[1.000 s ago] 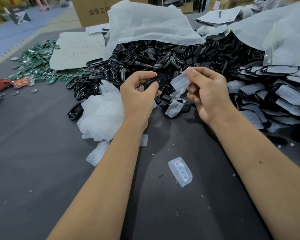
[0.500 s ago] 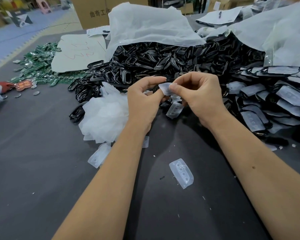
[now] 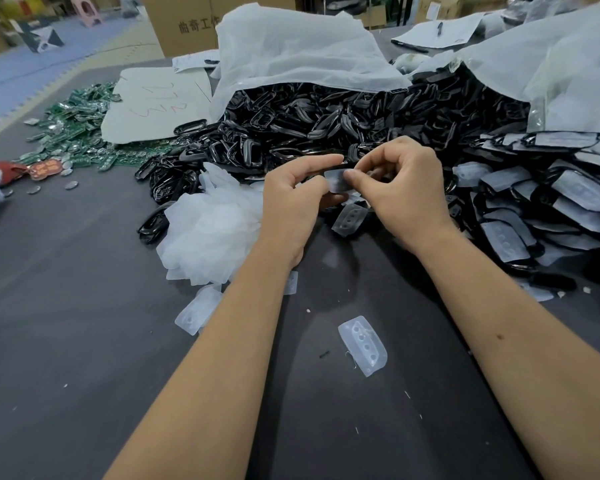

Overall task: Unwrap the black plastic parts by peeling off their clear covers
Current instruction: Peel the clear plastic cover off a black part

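Head | both hands' fingers (image 3: 352, 175) pinch one clear cover (image 3: 336, 180) | translucent, small, rounded

Assembly workshop: heaped black parts (image 3: 326, 119), circuit boards (image 3: 73, 133).

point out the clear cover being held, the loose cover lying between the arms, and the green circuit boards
held clear cover (image 3: 336, 180): head view, middle of the bit showing between the fingers
loose clear cover (image 3: 362, 345): head view, centre, on its row of holes
green circuit boards (image 3: 75, 124): head view, middle of the pile
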